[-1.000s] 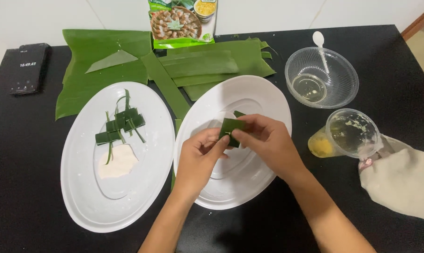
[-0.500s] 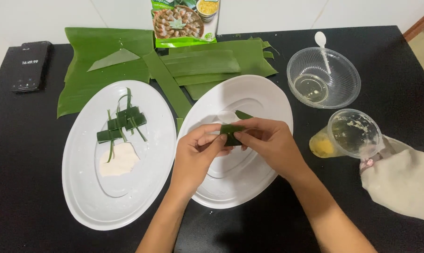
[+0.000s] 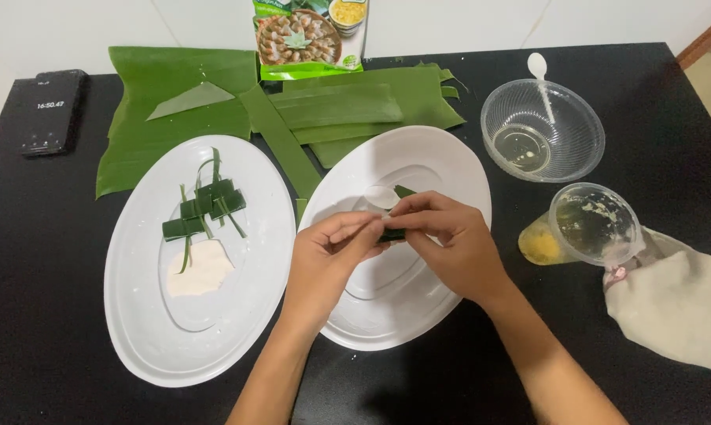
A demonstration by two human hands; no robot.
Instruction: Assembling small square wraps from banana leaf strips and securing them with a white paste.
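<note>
Both hands are pinching a small folded green leaf parcel (image 3: 392, 233) above the right-hand white oval plate (image 3: 442, 161); the left hand (image 3: 328, 256) is gripping from eight o'clock, the right hand (image 3: 450, 240) from three, equally near, its long axis hidden.

We see a green food packet (image 3: 308, 38) with a pictured dish standing just behind the banana leaves (image 3: 214, 110), at their far edge. Left of the banana leaves lies a black phone (image 3: 53, 112), its dark screen showing small white figures.
</note>
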